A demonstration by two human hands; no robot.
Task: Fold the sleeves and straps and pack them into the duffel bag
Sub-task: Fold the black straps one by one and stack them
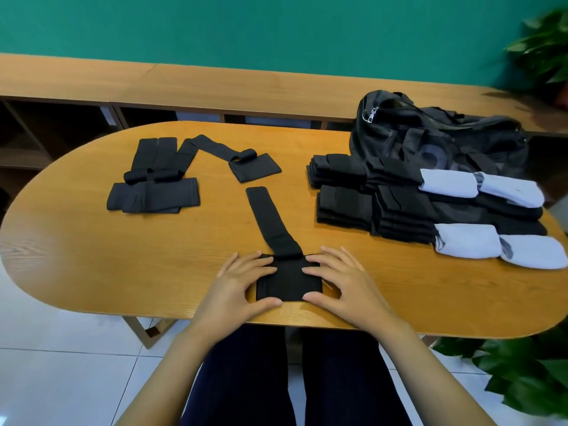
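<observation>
Item: black woven strap with wide folded pad [289,285], at the near edge of the oval wooden worktop [92,256]. Left grip [242,281] and right grip [335,281]: released, fingers flat, pressing the pad's two sides. Long axis runs away from the person, tail leaning left; both grips are equally near. Black duffel bag [430,139]: far right.

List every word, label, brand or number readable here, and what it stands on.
No text can be read.
Black fabric duffel bag: faint grey print on its side, too blurred to read.
White folded sleeves: small grey marks, too small to read.
</observation>
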